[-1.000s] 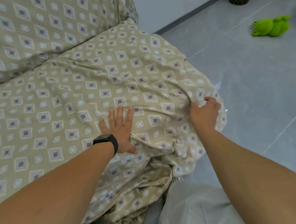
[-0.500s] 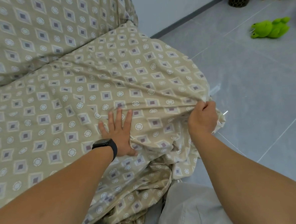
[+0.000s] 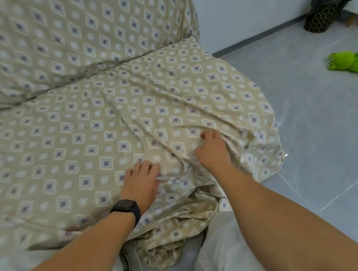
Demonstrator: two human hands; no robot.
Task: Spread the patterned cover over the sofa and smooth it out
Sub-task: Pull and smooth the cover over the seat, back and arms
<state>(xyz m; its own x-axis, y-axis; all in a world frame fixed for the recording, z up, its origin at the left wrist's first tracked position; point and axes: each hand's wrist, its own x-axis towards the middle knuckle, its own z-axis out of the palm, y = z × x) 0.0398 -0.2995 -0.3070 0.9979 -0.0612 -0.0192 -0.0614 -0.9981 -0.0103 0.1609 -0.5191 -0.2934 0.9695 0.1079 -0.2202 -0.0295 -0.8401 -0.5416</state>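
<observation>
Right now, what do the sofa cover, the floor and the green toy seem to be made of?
Sofa cover: thin woven cloth, probably cotton or a blend, with a slight sheen; it bunches into soft folds around the right hand.
Floor: grey tiles, likely glazed ceramic or stone; thin joint lines and faint glare.
Green toy: soft plush by its rounded, matte look, though it is too small to be sure.

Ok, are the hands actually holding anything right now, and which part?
The right hand pinches a fold of the patterned cover near the seat's front right corner. The left hand only presses on it.
</observation>
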